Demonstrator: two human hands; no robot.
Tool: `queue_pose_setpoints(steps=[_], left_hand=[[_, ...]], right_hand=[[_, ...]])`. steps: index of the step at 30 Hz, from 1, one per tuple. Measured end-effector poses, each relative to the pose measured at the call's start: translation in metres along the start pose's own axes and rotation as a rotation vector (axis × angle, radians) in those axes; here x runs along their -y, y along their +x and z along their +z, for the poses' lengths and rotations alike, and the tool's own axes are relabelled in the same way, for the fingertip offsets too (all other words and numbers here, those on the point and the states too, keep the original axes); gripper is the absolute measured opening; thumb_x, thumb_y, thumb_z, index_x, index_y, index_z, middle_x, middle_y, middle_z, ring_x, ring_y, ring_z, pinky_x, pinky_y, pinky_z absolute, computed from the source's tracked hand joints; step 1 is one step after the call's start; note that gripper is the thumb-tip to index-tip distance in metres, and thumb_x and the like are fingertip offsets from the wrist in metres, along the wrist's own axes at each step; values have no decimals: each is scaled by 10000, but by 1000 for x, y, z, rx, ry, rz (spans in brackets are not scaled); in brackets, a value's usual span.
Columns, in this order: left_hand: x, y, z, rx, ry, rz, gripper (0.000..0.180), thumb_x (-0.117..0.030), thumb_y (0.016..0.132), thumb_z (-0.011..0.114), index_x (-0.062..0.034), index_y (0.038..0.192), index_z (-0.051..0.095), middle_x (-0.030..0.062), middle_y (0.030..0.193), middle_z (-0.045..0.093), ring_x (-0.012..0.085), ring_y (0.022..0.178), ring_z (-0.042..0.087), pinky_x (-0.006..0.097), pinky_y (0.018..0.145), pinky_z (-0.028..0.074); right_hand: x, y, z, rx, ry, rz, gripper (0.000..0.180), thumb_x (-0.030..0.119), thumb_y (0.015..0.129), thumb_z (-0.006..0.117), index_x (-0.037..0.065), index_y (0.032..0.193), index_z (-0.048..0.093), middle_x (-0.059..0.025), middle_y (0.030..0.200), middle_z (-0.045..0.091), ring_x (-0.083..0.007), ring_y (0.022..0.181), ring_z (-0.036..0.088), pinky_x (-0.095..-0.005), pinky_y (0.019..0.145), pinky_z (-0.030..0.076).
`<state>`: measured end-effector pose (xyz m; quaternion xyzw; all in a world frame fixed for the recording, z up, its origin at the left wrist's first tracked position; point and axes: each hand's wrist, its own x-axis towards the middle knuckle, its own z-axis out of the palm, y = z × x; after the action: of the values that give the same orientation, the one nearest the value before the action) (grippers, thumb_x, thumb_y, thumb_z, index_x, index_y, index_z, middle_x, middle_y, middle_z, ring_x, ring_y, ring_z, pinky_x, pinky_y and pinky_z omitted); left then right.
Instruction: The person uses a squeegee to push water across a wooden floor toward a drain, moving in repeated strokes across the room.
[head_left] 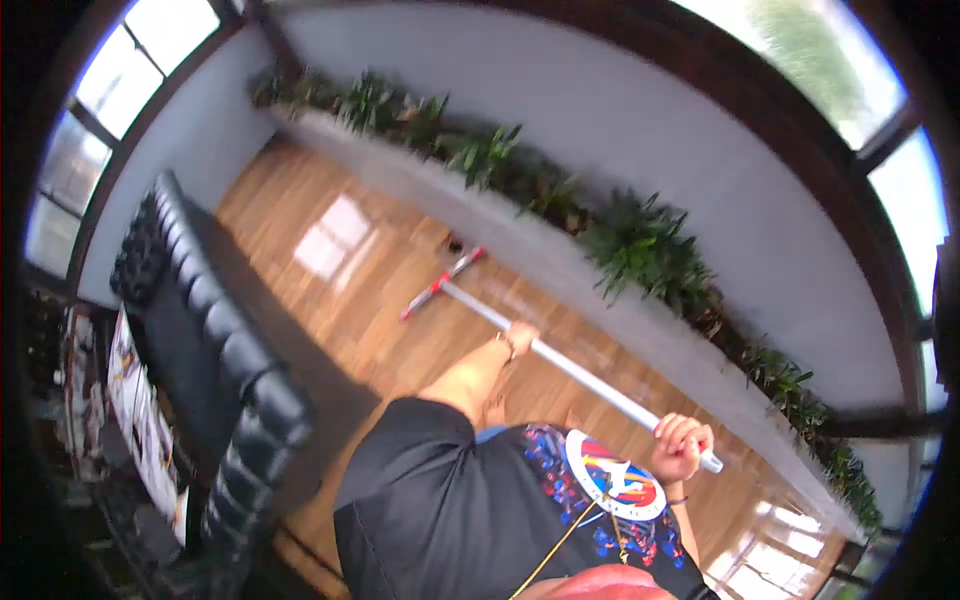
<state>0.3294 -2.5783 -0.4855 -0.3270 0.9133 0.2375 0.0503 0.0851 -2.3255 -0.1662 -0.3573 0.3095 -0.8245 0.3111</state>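
Note:
I hold a long white mop handle [585, 375] with both hands. My left hand [520, 338] grips it partway down the shaft. My right hand [682, 443] is closed around it near the top end. The handle runs down to a flat red and grey mop head [440, 282] that rests on the wooden floor [330, 250], close to the base of a long planter. My dark shirt with a colourful print fills the lower middle of the view.
A long grey planter [560, 265] with green plants [645, 245] runs along the white wall. A black tufted sofa [215, 330] stands at the left. Windows line the far left and upper right. Sunlight patches lie on the floor.

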Motion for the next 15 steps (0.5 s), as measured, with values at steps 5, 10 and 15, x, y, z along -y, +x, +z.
queue_pose_setpoints(steps=[5, 10, 15], left_hand=[[-15, 3, 15, -6, 26, -34, 96, -114, 748, 552, -124, 807, 627, 160, 869, 637, 354, 872, 604, 465, 773, 461], [-20, 12, 14, -6, 87, -104, 132, -144, 769, 560, -123, 866, 647, 144, 961, 643, 320, 945, 611, 475, 814, 466], [-36, 11, 24, 197, 107, -290, 225, -164, 836, 523, -175, 1040, 619, 78, 1153, 586, 251, 1122, 538, 468, 924, 421]], right_hand=[[-6, -8, -20, -56, 13, 8, 245, 139, 818, 530, 92, 640, 369, -31, 487, 397, -151, 417, 388, -316, 465, 399], [-4, -13, -28, -179, 32, -17, 196, 79, 785, 489, 80, 635, 364, -44, 487, 400, -163, 410, 395, -342, 475, 419], [-14, -34, -57, -210, 2, 102, 162, 53, 791, 468, 65, 652, 386, -67, 536, 435, -198, 483, 450, -384, 559, 441]])
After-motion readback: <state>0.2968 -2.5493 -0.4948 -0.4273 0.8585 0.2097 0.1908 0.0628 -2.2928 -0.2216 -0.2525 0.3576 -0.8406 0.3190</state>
